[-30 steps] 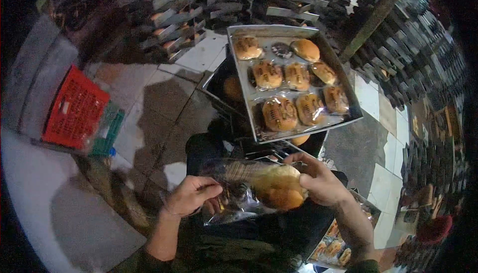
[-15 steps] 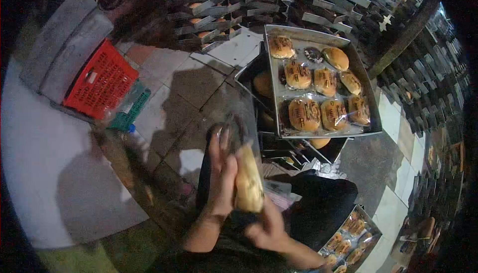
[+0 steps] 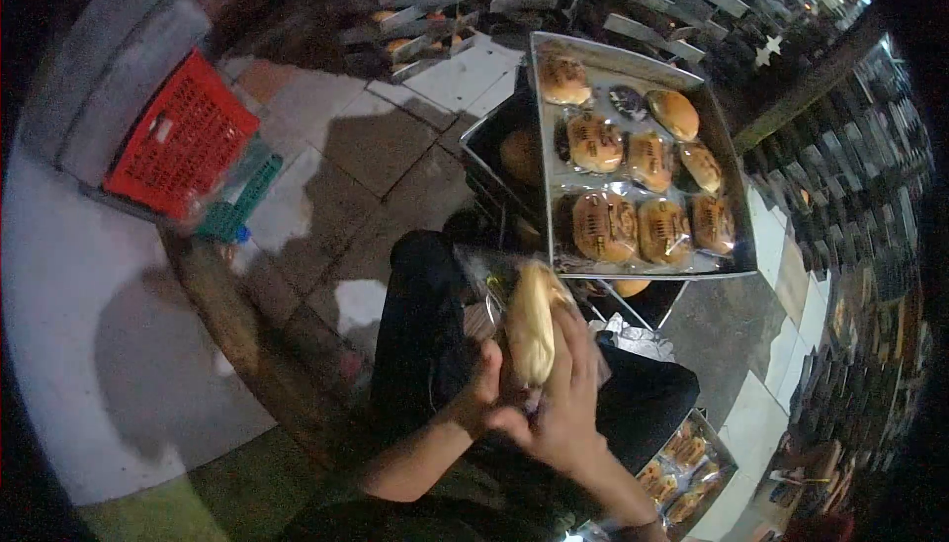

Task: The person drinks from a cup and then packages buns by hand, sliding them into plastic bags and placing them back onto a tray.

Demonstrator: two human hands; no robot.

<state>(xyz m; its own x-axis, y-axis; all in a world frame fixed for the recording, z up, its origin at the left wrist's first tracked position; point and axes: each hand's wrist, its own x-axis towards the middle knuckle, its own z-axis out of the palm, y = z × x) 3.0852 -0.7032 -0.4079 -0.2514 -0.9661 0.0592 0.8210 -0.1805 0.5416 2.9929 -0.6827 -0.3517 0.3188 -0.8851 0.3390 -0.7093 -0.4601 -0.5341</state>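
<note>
A pale bread bun point(image 3: 532, 330) in a clear plastic bag is tilted upright above my lap. My right hand point(image 3: 570, 399) is wrapped round its right side, the fingers lying along the bread. At the lower left, my left hand point(image 3: 482, 389) grips the bag and bun, its thumb showing and its other fingers largely hidden behind. The loose end of the bag spreads out at the upper left of the bun. Just beyond my hands, a metal tray point(image 3: 652, 273) holds several bagged buns with dark printing.
Below that tray stand more stacked trays point(image 3: 494, 162). Another tray of wrapped buns point(image 3: 682, 473) lies at lower right. A red plastic basket point(image 3: 183, 142) and a green basket point(image 3: 240, 196) stand at left. Racks of stacked metal trays point(image 3: 860, 186) line the right and back.
The bun and both hands have moved right. My right hand has come up from below the bun to wrap its right side; my left hand has slid down to its lower left.
</note>
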